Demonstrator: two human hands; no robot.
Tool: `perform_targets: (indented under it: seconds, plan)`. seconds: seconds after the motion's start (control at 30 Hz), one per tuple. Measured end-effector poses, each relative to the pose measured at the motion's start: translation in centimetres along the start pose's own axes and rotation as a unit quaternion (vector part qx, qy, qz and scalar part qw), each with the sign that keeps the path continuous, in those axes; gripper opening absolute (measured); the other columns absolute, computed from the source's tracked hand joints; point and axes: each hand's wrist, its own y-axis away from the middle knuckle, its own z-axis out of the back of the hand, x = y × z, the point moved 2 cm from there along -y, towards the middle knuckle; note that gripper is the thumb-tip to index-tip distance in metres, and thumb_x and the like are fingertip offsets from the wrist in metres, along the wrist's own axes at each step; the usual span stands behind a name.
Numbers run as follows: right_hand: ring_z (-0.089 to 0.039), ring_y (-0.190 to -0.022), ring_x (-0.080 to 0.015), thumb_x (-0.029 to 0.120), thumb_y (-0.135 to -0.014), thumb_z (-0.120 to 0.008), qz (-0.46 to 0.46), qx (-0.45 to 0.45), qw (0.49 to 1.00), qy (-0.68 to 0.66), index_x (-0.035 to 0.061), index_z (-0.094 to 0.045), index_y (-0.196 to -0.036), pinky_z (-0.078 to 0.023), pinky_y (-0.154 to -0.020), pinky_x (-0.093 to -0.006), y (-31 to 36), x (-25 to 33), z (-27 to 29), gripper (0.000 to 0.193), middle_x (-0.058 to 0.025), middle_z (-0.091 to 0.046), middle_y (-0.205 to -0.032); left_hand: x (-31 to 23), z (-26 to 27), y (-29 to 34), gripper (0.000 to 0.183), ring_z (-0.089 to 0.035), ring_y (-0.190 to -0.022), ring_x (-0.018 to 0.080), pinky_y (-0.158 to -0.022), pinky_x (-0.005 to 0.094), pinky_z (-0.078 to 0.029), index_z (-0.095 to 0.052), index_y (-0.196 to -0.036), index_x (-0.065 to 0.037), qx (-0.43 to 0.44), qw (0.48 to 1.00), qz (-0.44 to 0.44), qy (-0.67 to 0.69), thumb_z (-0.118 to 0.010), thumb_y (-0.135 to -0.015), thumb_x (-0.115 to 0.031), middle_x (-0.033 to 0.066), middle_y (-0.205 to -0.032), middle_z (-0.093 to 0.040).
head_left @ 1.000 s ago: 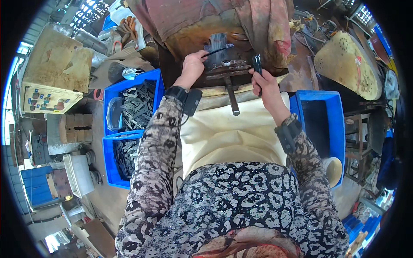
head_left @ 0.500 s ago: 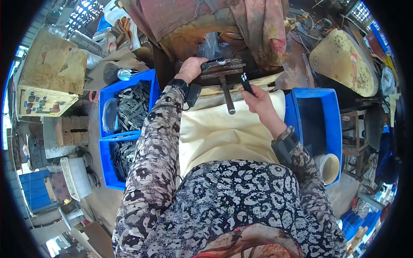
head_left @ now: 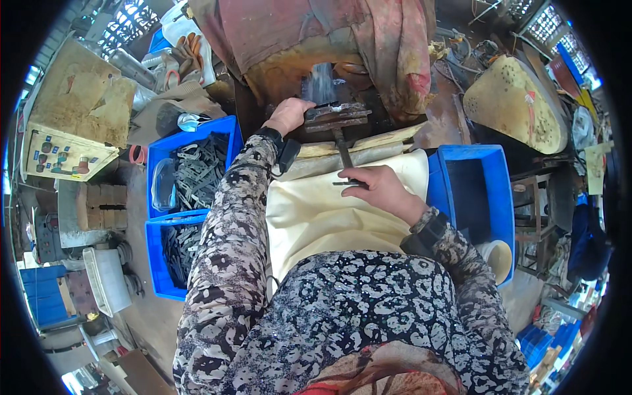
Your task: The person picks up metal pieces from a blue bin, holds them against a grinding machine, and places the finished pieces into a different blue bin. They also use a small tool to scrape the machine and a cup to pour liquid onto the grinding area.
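Black-and-grey spotted top (head_left: 375, 303), mottled sleeves (head_left: 220, 263), dark wrist straps (head_left: 425, 232)

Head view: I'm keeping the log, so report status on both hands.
Left hand holding slim black strip at rusty T-shaped metal rest. Right hand pinching at least one thin dark strip above cream cloth. Right hand overlaps rest's stem end.

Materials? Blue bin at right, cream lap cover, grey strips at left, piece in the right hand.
Blue bin: likely plastic; even colour, smooth walls.
Cream lap cover: leather or coated cloth, perhaps; smooth, low sheen, soft broad folds.
Grey strips: probably metal, dull; flat, stiff-looking, paler faces.
Piece in the right hand: dark, thin; possibly metal, too small to tell.
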Motion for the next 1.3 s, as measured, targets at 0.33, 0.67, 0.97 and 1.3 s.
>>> perform_targets:
  seconds: [0.33,0.67,0.97,1.3]
  plan:
    - [-0.064,-0.069,-0.0274,0.018,-0.076,-0.07,0.073,-0.038,0.985,0.149,0.0131,-0.063,-0.105,-0.05,-0.058,-0.0394,0.3,0.6,0.2,0.03,-0.009,-0.064,-0.077,-0.8,2.2,0.8,0.035,-0.062,-0.1,0.0326,-0.086,0.0424,-0.05,-0.069,-0.109,-0.016,-0.011,0.999,-0.027,-0.016,-0.054,-0.08,-0.005,0.0134,-0.105,-0.067]
    - [-0.06,-0.065,-0.015,0.009,-0.076,-0.073,0.011,-0.192,0.976,0.106,0.0097,-0.065,-0.112,-0.05,-0.064,-0.0293,-5.6,0.9,3.8,0.037,-0.0089,-0.066,-0.088,0.8,8.3,11.7,0.043,-0.066,-0.097,0.0287,-0.086,0.0361,-0.052,-0.057,-0.125,-0.008,-0.256,0.95,0.1,0.146,-0.063,-0.082,-0.002,0.0151,-0.108,-0.067]
    - [-0.064,-0.095,-0.0328,0.037,-0.089,-0.063,0.016,-0.262,0.95,0.17,0.005,-0.064,-0.115,-0.047,-0.083,-0.0353,-20.5,-0.5,10.2,0.041,-0.0184,-0.067,-0.101,5.5,10.9,31.4,0.028,-0.067,-0.093,0.0223,-0.083,0.0323,-0.052,-0.065,-0.114,-0.005,-0.233,0.905,0.352,0.057,-0.062,-0.087,-0.012,0.0125,-0.1,-0.07]
    - [-0.063,-0.099,-0.0328,0.049,-0.088,-0.057,-0.013,-0.171,0.955,0.242,0.0105,-0.065,-0.113,-0.046,-0.084,-0.0375,-32.8,-7.6,14.5,0.046,-0.0156,-0.068,-0.099,5.9,1.7,45.6,0.025,-0.064,-0.096,0.0345,-0.086,0.0412,-0.051,-0.069,-0.105,-0.01,-0.156,0.863,0.476,0.068,-0.061,-0.084,-0.019,0.0164,-0.1,-0.068]
